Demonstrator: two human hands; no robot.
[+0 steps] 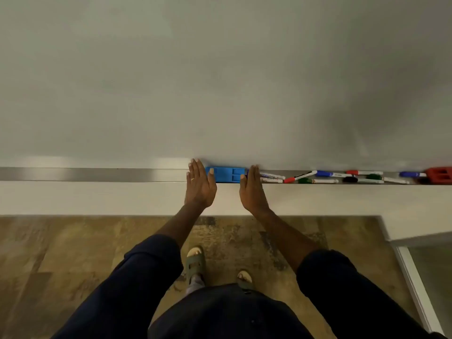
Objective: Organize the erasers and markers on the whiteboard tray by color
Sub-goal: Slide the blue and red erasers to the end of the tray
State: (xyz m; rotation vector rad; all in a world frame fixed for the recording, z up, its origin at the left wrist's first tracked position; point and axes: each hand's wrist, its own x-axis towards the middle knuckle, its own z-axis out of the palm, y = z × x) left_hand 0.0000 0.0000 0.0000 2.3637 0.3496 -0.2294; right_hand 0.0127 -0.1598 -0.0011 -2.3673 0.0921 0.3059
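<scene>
A person stands facing a whiteboard (220,81), seen from above. A long metal tray (85,174) runs along the board's lower edge.

Both hands reach forward to the tray, flat and open, fingers straight and together, holding nothing. The left hand (200,185) stands at the left end of a blue eraser (226,174), its thumb resting against the eraser's top. The right hand (253,189) stands at the eraser's right end, its thumb touching that end. The eraser lies flat in the tray between the two palms. A ring shows on one finger of the left hand.

Right of the right hand, a loose jumble of markers (330,177) lies in the tray, some crossing or angled. Caps in blue, red, green and black are visible; two white-barrelled ones lie just beside the right hand. At the far right end of the tray sits a red eraser (439,175), with a blue-capped marker (412,174) touching its left side.

The tray left of the hands is bare metal. Below it are a white wall strip, a wood-patterned floor (61,253), dark sleeves and two sandalled feet.
</scene>
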